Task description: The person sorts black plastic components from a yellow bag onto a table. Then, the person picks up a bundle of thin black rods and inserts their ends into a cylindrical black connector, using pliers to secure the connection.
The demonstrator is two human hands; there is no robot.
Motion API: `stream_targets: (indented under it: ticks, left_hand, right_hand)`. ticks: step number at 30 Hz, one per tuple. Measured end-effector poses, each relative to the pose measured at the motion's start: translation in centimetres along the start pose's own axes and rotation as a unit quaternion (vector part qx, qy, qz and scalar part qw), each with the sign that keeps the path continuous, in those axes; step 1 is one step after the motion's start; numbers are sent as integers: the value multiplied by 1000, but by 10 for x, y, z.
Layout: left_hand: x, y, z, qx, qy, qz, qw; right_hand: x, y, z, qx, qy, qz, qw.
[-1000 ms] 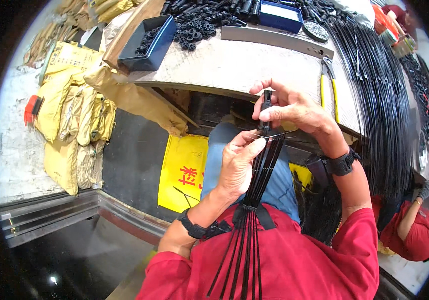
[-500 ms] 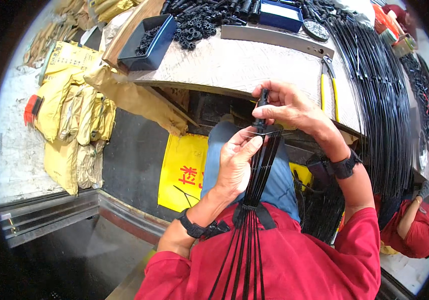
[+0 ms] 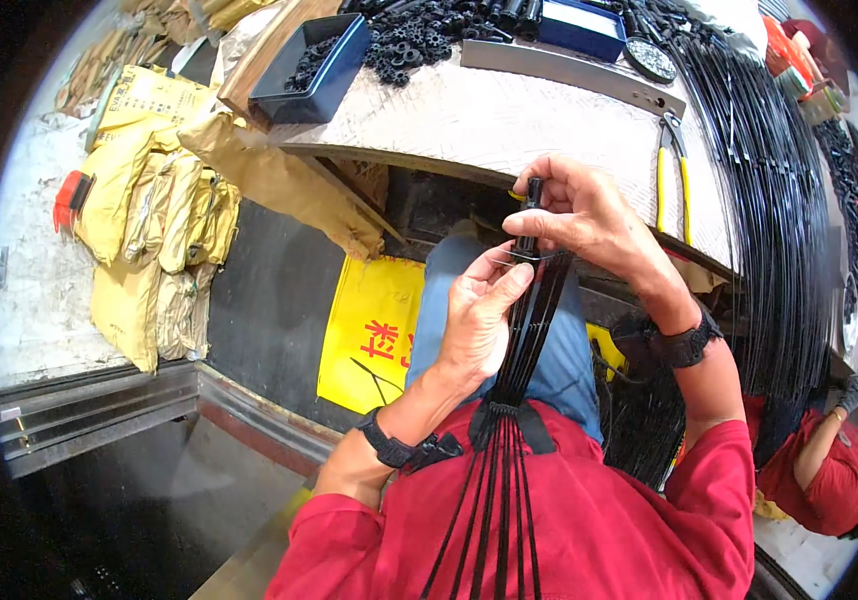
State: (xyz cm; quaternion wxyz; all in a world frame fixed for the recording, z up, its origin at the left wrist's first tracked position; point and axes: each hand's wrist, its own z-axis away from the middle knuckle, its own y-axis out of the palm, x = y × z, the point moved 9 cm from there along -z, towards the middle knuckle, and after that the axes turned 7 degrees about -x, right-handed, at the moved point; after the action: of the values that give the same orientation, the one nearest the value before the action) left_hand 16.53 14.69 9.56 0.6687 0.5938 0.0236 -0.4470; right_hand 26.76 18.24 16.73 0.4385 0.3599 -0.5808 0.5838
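A bundle of thin black jointed ribs (image 3: 521, 365), like an umbrella frame, runs from my hands down over my lap and fans out across my red shirt. At its far end stands a black ridged cylindrical piece (image 3: 533, 190), like an umbrella runner. My right hand (image 3: 594, 220) is closed round this piece, with thumb and fingers on either side. Just below, my left hand (image 3: 474, 320) pinches the top of the ribs where they meet it. A thin wire end shows by the left fingertips. The exact joint is partly hidden by fingers.
Ahead is a worktable (image 3: 399, 120) with a blue bin (image 3: 311, 75), small black rings (image 3: 404, 50), a metal bar (image 3: 574, 78) and yellow-handled pliers (image 3: 672, 180). Long black ribs (image 3: 774, 220) lie at right. Yellow sacks (image 3: 154, 220) stand left; a co-worker (image 3: 829, 460) is far right.
The view has shifted slightly, so the table and its things appear a little further right and higher. Both hands keep nearly the same grip on the runner and ribs.
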Motion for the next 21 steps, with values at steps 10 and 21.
stream_targets:
  ticks: [10,21]
  left_hand:
    - [-6,-6,7,-12,34,-26,999]
    - [-21,-10,7,1,63,-61,996]
  right_hand:
    - [25,-7,17,-93,-97,53,989]
    - [-60,52,67,-258,21,-400,879]
